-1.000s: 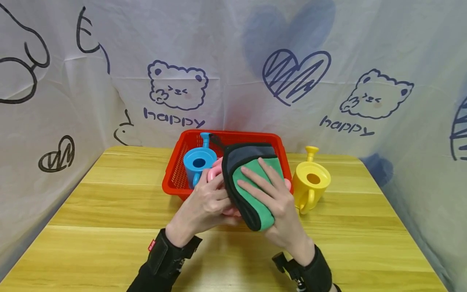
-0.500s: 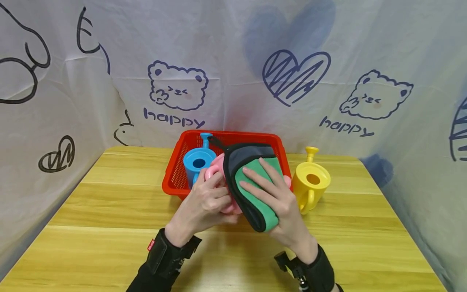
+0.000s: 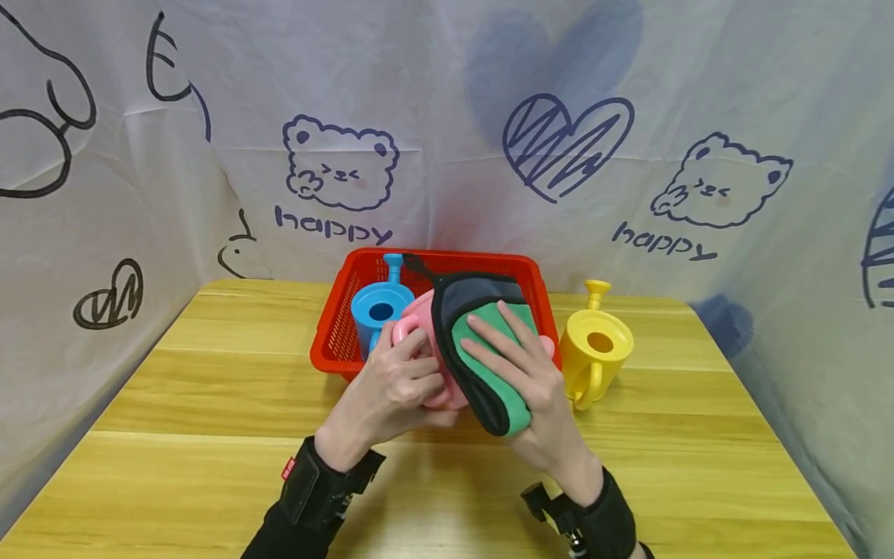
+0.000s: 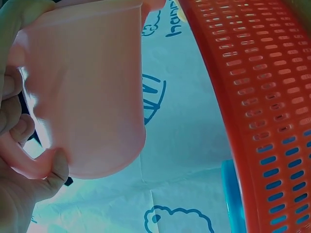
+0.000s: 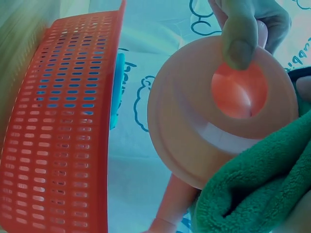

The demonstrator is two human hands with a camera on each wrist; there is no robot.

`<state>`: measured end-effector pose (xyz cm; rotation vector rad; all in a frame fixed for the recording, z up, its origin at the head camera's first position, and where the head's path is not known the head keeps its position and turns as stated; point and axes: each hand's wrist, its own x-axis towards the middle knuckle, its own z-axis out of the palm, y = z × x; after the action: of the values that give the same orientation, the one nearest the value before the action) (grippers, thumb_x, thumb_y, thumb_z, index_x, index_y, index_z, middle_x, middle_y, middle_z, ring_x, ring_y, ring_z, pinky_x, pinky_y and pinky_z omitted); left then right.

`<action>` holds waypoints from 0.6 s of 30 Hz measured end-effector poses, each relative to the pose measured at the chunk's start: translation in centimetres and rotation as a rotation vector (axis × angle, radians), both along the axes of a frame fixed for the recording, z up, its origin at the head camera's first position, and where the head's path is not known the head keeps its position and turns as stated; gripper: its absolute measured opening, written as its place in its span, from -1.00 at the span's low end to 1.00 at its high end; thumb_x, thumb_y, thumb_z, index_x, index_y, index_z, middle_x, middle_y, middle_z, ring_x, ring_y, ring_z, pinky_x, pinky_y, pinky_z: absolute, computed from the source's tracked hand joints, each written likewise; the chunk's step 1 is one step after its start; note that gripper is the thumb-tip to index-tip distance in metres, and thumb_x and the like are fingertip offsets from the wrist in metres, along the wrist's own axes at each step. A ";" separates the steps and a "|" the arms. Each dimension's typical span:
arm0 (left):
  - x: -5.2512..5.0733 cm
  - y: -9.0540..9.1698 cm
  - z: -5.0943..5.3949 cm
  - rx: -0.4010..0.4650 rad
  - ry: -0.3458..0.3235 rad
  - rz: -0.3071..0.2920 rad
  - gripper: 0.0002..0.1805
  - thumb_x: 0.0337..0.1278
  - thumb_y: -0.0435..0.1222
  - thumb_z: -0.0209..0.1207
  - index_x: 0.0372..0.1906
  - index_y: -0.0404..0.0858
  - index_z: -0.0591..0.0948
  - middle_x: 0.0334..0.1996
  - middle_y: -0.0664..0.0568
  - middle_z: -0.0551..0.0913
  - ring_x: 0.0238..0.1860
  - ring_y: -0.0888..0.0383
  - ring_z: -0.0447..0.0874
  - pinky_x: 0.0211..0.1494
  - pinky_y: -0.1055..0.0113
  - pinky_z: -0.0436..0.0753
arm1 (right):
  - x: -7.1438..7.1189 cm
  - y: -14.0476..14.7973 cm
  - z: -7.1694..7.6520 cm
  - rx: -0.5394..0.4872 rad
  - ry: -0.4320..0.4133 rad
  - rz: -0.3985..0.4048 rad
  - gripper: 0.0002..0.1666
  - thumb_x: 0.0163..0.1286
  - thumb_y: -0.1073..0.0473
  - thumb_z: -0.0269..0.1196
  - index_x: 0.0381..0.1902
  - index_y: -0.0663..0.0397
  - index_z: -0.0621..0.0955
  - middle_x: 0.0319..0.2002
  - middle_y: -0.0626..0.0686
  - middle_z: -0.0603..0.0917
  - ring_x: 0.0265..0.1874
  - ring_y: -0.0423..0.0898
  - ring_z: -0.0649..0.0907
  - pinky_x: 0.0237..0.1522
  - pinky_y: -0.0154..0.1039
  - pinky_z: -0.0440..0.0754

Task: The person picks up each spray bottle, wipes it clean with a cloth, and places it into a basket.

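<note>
My left hand (image 3: 394, 384) grips the handle of a pink watering can (image 3: 450, 388), its thumb on the top near the round opening in the right wrist view. The can's smooth body (image 4: 92, 92) fills much of the left wrist view, and its spout (image 5: 173, 206) shows in the right wrist view. With spread fingers my right hand (image 3: 527, 388) holds a folded green and grey cloth (image 3: 478, 291), edged in black, against the can. Cloth and fingers cover much of the can in the head view. The cloth's fluffy green side (image 5: 252, 179) touches the can.
Behind the hands stands a red perforated basket (image 3: 335, 351) with a blue watering can (image 3: 382, 301) inside. A yellow watering can (image 3: 597, 349) stands upright to its right. All rest on a wooden table (image 3: 209, 435), backed by a white curtain (image 3: 447, 101) with drawings.
The cloth has shifted slightly right over the pink watering can, then a little upward, with the right hand. More of the pink can shows beside it. The left hand stays nearly still.
</note>
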<state>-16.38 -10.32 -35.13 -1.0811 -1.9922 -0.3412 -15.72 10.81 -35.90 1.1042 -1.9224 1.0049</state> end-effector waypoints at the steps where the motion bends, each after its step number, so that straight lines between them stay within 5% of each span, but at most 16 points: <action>1: 0.0 0.0 0.0 0.001 0.002 0.001 -0.54 -0.44 0.04 0.66 -0.69 -0.08 0.60 -0.66 0.16 0.57 -0.15 0.11 0.57 -0.02 0.05 0.56 | -0.1 0.0 0.0 -0.020 -0.012 0.008 -0.52 0.53 -0.02 0.04 0.24 0.08 0.62 0.35 0.12 0.57 0.50 0.23 0.34 0.55 -0.02 0.25; 4: 0.0 0.0 0.0 0.002 0.002 0.003 -0.55 -0.44 0.01 0.66 -0.69 -0.10 0.60 -0.67 0.15 0.57 -0.19 0.13 0.56 -0.02 0.05 0.56 | -0.2 0.2 -0.1 -0.055 -0.030 0.026 -0.52 0.52 0.05 0.03 0.26 0.09 0.60 0.37 0.11 0.54 0.51 0.22 0.33 0.57 -0.05 0.22; 8: 0.1 0.0 0.1 0.008 -0.008 0.003 -0.57 -0.41 0.00 0.66 -0.68 -0.09 0.60 -0.64 0.16 0.60 -0.16 0.12 0.57 -0.02 0.04 0.56 | -0.2 0.1 0.0 -0.019 0.021 0.018 -0.47 0.55 -0.10 0.02 0.25 0.07 0.62 0.36 0.11 0.56 0.49 0.24 0.34 0.55 0.00 0.25; 11: 0.1 -0.1 0.1 -0.001 -0.014 0.009 -0.57 -0.48 0.06 0.67 -0.47 -0.05 0.74 -0.47 0.16 0.73 0.00 0.04 0.59 0.04 0.00 0.57 | 0.0 0.0 0.2 0.060 0.083 -0.015 -0.42 0.52 -0.21 0.04 0.22 0.02 0.64 0.33 0.10 0.59 0.48 0.25 0.35 0.53 0.08 0.26; 15: 0.1 -0.3 0.1 -0.017 -0.020 0.015 -0.31 -0.62 0.12 0.68 -0.13 -0.01 0.79 -0.24 0.12 0.81 0.16 -0.04 0.55 0.13 -0.08 0.57 | 0.4 -0.2 0.3 0.139 0.093 -0.049 -0.40 0.48 -0.26 0.06 0.21 -0.03 0.65 0.31 0.08 0.61 0.50 0.22 0.33 0.54 0.13 0.19; 18: 0.1 -0.2 0.1 -0.021 -0.018 0.016 -0.34 -0.62 0.12 0.67 -0.16 -0.01 0.80 -0.24 0.12 0.81 0.15 -0.04 0.55 0.08 -0.06 0.58 | 0.4 -0.3 0.3 0.118 0.071 -0.042 -0.42 0.49 -0.25 0.05 0.20 -0.02 0.65 0.31 0.08 0.61 0.50 0.21 0.33 0.56 0.10 0.17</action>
<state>-16.28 -10.57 -35.02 -1.0779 -2.0237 -0.3231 -15.28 10.55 -35.61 1.1447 -1.9600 0.8282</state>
